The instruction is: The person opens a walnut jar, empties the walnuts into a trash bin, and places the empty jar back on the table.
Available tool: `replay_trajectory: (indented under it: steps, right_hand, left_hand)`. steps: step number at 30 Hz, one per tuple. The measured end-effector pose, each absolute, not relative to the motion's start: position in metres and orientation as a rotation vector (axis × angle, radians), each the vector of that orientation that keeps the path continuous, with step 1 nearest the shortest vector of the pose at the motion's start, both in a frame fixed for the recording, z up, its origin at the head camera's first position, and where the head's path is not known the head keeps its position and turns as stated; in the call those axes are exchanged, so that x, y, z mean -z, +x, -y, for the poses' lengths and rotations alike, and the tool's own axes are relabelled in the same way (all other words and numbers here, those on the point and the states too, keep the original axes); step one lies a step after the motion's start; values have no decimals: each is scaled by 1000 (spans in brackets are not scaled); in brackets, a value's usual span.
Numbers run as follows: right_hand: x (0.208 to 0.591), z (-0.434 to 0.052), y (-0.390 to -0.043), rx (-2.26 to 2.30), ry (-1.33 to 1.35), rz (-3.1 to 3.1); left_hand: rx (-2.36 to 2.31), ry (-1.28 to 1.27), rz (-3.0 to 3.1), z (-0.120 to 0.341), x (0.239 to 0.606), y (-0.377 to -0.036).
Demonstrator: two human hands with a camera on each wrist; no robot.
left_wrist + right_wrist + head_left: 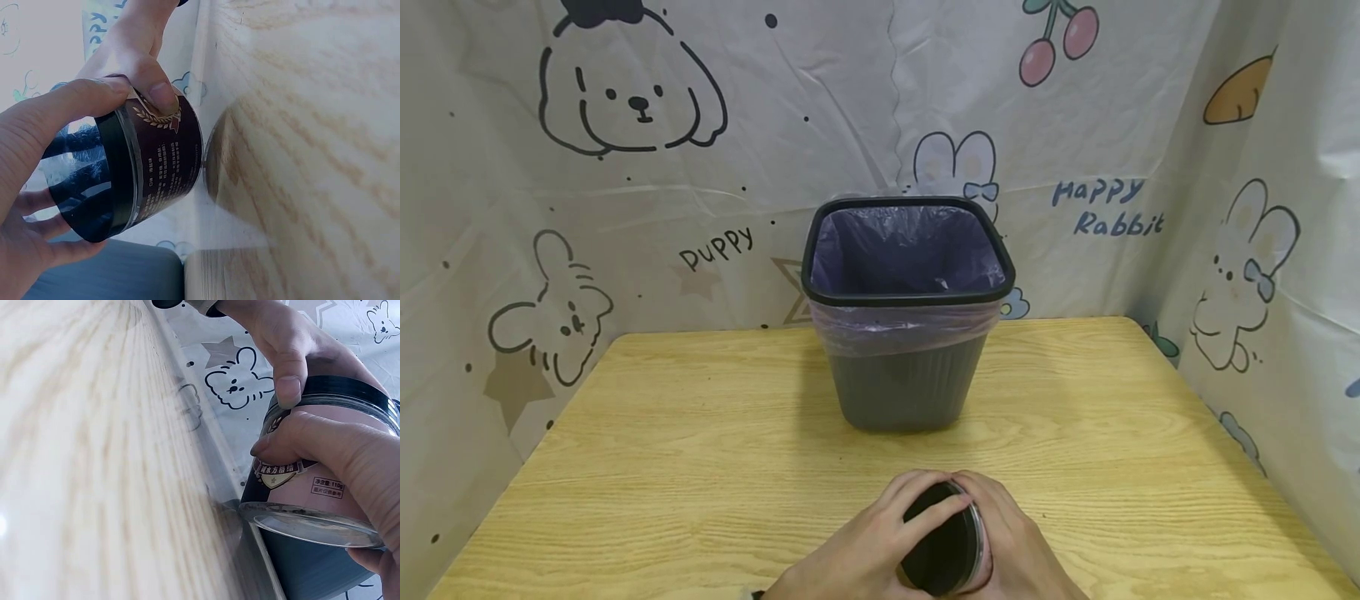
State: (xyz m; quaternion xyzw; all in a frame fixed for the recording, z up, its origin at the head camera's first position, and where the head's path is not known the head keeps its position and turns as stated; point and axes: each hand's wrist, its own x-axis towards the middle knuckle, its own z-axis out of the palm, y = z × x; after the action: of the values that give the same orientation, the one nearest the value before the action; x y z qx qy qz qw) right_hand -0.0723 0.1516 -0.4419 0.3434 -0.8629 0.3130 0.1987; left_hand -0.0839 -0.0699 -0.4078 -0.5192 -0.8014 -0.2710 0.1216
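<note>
Grey ribbed plastic bin (906,387) w/ purple liner bag (904,250), upright mid-back of light wood table (662,450); cartoon-print sheet backdrop (647,167) behind & both sides.

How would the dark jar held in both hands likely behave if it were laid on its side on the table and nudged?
The jar looks round-walled, so it would probably roll. Its glossy clear base suggests stiff, somewhat slippery plastic. Both hands lift it clear of the table.
</note>
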Motion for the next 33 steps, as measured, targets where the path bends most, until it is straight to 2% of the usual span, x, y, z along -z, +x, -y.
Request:
replay_trajectory:
  steps: [33]
  right_hand:
    - [442, -151, -73, -890, 967, 2394]
  left_hand:
    - [788, -1491, 2344, 70, 409, -83]
